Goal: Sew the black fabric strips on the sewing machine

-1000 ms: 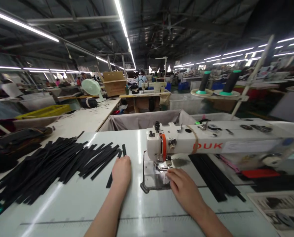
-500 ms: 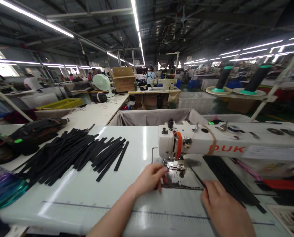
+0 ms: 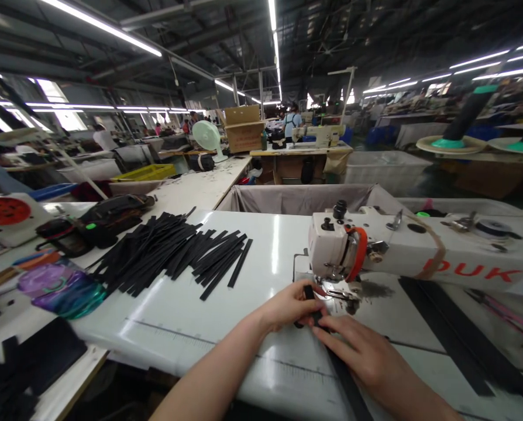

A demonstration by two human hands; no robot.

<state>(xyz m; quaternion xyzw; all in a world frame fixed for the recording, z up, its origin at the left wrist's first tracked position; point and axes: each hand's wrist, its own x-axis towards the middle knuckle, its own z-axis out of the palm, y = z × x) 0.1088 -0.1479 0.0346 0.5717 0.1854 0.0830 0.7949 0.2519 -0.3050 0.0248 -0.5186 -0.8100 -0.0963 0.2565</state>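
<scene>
A long black fabric strip (image 3: 346, 380) runs from in front of the sewing machine's needle area down toward the table's near edge. My left hand (image 3: 293, 307) pinches it near its upper end, with a short piece standing up past the fingers. Close beside it, my right hand (image 3: 360, 348) has its thumb and fingers on the same strip just below. Both hands are left of and in front of the presser foot (image 3: 341, 295) of the white sewing machine (image 3: 384, 242). More black strips (image 3: 452, 336) lie under the machine arm.
A pile of cut black strips (image 3: 156, 251) lies on the white table (image 3: 270, 234), left of the machine. Further left sit a purple-green shiny pouch (image 3: 62, 286) and a dark bag (image 3: 116, 213). A cloth-lined bin (image 3: 300, 199) stands behind the table. Pink-handled scissors (image 3: 507, 316) lie at right.
My right hand has moved left to meet my left hand, bringing the strip in front of the needle area. My left hand now grips it too. The view has turned left.
</scene>
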